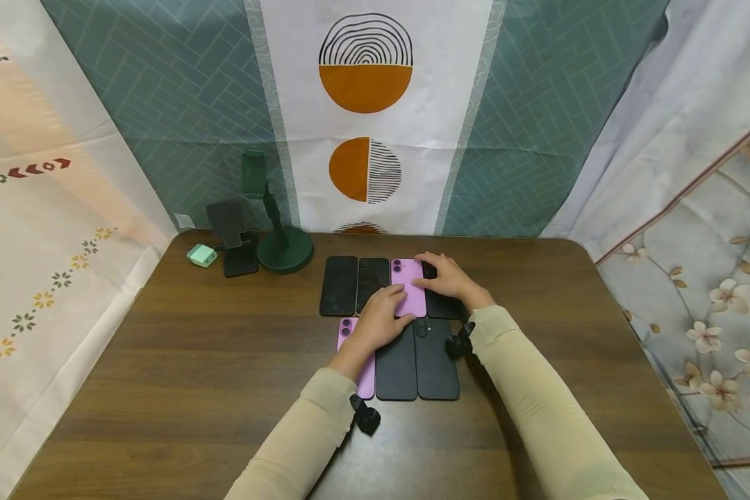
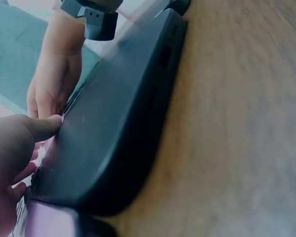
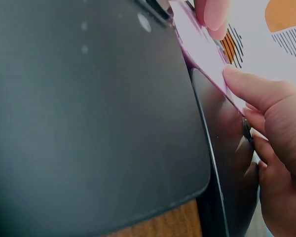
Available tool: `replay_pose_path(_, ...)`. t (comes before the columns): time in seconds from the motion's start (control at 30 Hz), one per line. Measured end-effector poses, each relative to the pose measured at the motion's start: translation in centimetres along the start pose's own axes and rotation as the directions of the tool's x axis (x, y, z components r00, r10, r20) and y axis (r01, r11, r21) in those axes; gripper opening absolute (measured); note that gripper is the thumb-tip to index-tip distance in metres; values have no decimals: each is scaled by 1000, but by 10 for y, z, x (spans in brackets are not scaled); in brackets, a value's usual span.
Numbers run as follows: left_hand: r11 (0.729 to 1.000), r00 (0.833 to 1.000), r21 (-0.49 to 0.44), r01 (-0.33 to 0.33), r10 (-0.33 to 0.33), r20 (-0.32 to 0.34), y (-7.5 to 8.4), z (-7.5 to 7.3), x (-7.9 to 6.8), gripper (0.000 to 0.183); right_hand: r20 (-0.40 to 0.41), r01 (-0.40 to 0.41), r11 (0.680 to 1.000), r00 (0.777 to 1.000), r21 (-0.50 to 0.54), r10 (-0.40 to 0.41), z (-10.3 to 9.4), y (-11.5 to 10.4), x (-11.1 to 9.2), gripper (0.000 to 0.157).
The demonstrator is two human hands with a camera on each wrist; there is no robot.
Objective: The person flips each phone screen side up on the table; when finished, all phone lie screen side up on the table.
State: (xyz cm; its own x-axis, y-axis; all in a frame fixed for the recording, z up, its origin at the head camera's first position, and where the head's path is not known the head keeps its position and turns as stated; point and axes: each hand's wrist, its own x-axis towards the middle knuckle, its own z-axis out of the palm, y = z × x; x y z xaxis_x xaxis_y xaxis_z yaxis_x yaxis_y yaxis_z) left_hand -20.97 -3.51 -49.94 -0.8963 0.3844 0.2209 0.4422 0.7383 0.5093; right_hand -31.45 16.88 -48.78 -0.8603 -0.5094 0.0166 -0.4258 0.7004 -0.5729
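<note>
A pink phone (image 1: 417, 303) lies camera side up in the far row, between both hands. My left hand (image 1: 382, 318) rests its fingers on that phone's left part, thumb at its lower edge. From the right, my right hand (image 1: 451, 280) lays its thumb on the pink back, its other fingers reaching over the black phone (image 1: 442, 307) beside it. The right wrist view shows this thumb (image 3: 246, 86) at the pink edge. Two black phones (image 1: 339, 286) lie left in that row. Nearer are another pink phone (image 1: 367, 380), partly under my left forearm, and two dark phones (image 1: 437, 368).
A green round-based stand (image 1: 285, 251), a black folding stand (image 1: 240, 258) and a small mint-green block (image 1: 202, 255) stand at the back left of the wooden table (image 1: 225, 361). Patterned cloths hang behind and at both sides. Each wrist carries a small black camera (image 1: 367, 417).
</note>
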Motion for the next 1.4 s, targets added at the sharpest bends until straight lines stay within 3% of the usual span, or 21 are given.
replay_pose_path(0.27, 999, 999, -10, 44, -44, -19, 3, 0, 4, 51, -4, -46, 998, 999, 36, 46, -2, -2, 0, 63)
replay_pose_path(0.5, 998, 998, -4, 59, -59, 3, 2, -1, 10, 49, -23, -59, 997, 998, 59, 60, 0, 0, 5, 61)
replay_pose_path(0.77, 998, 998, 1, 62, -62, -8, 3, 0, 11, 54, -1, -41, 999, 999, 3, 41, 2, 0, 5, 64)
replay_pose_path(1.2, 998, 998, 11, 64, -63, -31, 4, 5, 9, 53, -83, -52, 982, 994, 181, 68, 3, 0, 6, 50)
replay_pose_path(1.4, 994, 999, 99, 35, -34, -12, 5, 9, 7, 55, -62, -51, 995, 997, 84, 56, 3, -1, 4, 55)
